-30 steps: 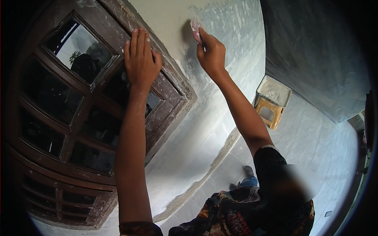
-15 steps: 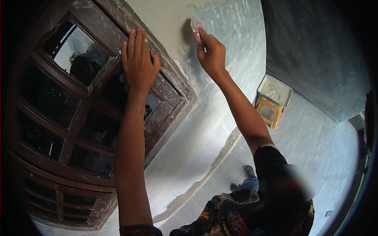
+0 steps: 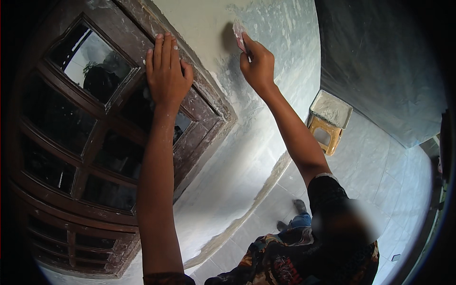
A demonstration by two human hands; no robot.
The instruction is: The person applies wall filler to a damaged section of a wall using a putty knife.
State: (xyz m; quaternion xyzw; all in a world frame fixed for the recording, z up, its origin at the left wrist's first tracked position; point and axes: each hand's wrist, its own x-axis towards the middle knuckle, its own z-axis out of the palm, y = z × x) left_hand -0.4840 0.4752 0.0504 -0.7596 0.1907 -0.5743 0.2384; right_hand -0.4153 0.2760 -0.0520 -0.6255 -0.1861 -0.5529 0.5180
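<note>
My left hand lies flat, fingers stretched, against the brown wooden window frame; white specks dot its fingertips. To the right, my right hand is closed round a putty knife, whose reddish blade is smeared with white paste. The blade is at the wall, where a pale cream area meets patchy grey-white plaster. Most of the knife's handle is hidden in my fist.
A tray of whitish paste rests on a yellow stool to the right. Dark sheeting covers the far right side. Grey floor tiles run below the wall, and a small dark object lies at lower right.
My right hand and the putty knife have shifted slightly to the right along the wall. The left hand stays in place on the window frame.
</note>
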